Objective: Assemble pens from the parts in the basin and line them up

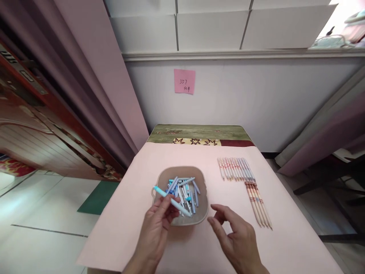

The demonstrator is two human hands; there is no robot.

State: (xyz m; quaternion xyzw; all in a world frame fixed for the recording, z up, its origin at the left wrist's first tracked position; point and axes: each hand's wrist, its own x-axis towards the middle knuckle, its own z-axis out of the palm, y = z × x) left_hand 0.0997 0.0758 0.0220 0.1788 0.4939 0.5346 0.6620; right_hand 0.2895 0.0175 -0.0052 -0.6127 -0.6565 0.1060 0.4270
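My left hand (pixel 159 217) grips a light blue pen (pixel 179 206) with a brighter turquoise end, tilted above the near left part of a grey-beige plastic basin (pixel 205 207). Inside the basin lie several loose blue, white and turquoise pens (pixel 196 198) in a jumble. My right hand (pixel 234 236) hovers to the right of the basin, thumb and fingers apart, with nothing between them. Further right, a row of pale patterned pens (pixel 235 169) lies side by side. Just nearer than that row is a group of cream pens with brown ends (pixel 258 205), also laid parallel.
A pale pink sheet (pixel 137 190) covers most of the table, whose green patterned far edge (pixel 199 131) shows against the wall. A pink note (pixel 184 81) with handwriting is stuck on the wall. Curtains (pixel 114 95) and a wooden door (pixel 42 114) stand to the left.
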